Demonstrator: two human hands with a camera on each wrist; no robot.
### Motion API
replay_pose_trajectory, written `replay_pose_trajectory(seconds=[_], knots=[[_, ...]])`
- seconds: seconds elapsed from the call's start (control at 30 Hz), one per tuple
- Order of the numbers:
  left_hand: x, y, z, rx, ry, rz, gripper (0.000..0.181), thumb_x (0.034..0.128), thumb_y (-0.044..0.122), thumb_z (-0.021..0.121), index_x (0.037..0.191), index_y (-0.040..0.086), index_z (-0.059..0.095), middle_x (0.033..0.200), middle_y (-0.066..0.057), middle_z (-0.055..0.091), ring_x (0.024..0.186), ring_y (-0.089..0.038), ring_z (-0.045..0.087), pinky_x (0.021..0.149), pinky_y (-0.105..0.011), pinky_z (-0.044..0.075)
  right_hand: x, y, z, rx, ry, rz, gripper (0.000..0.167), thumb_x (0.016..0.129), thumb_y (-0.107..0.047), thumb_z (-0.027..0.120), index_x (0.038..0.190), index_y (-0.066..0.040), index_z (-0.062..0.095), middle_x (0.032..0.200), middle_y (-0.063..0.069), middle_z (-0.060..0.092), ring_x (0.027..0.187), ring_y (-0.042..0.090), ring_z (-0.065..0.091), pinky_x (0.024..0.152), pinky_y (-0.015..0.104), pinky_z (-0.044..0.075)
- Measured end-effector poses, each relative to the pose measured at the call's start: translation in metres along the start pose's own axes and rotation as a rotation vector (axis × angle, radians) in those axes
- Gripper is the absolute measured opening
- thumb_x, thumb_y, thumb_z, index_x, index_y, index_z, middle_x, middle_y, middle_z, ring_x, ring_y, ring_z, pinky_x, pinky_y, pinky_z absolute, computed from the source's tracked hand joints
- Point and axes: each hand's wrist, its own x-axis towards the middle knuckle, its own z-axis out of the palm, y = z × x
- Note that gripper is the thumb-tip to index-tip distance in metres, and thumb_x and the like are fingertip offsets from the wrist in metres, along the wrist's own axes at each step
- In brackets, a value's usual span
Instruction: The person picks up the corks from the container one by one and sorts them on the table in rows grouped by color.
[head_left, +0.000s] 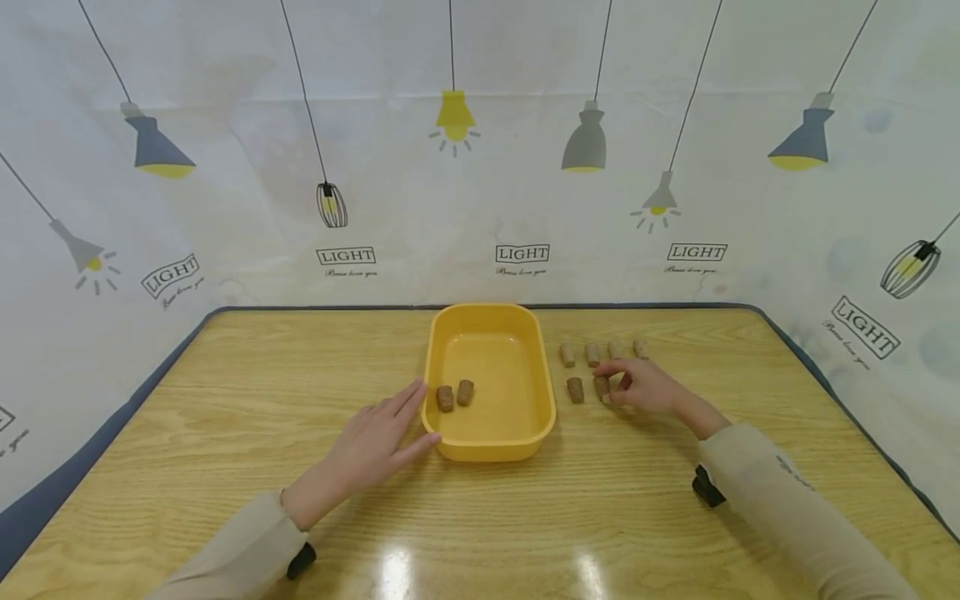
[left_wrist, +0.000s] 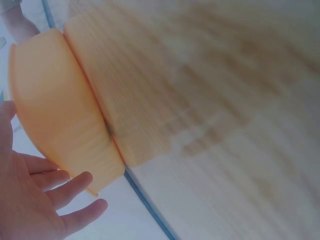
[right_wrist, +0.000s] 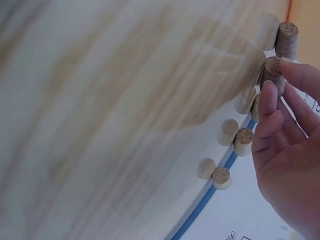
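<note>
A yellow plastic tub stands on the wooden table, with two brown corks inside near its left wall. My left hand rests against the tub's left side, fingers straight; in the left wrist view the fingers spread beside the tub's wall. To the right of the tub, my right hand pinches a cork between thumb and fingers, and the right wrist view shows that cork upright at the table surface. Just left of it stands another cork.
Behind the right hand a row of several lighter corks stands on the table. A white wall cloth printed with lamps rises along the table's back and sides.
</note>
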Motion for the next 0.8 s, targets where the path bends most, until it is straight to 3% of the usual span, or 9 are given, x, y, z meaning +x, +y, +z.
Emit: replay_pose_trajectory(seconds=[0.63, 0.8], knots=[[0.0, -0.0003, 0.0006, 0.001, 0.014, 0.015, 0.07, 0.0881, 0.05, 0.042, 0.135, 0.0, 0.032, 0.137, -0.015, 0.033, 0.113, -0.032, 0.043, 0.085, -0.049, 0.038, -0.0001, -0.0026, 0.0006, -0.008, -0.013, 0.015, 0.04, 0.078, -0.004, 0.064, 0.115, 0.007, 0.053, 0.11, 0.021, 0.054, 0.061, 0.012, 0.05, 0.056, 0.027, 0.043], [0.0001, -0.0011, 0.0016, 0.008, 0.02, 0.018, 0.07, 0.088, 0.05, 0.042, 0.135, -0.001, 0.033, 0.136, -0.015, 0.033, 0.113, -0.032, 0.043, 0.084, -0.049, 0.038, 0.0006, -0.0042, -0.0001, 0.006, -0.025, 0.061, 0.042, 0.078, -0.007, 0.064, 0.117, 0.006, 0.052, 0.112, 0.021, 0.053, 0.062, 0.013, 0.05, 0.055, 0.028, 0.043]])
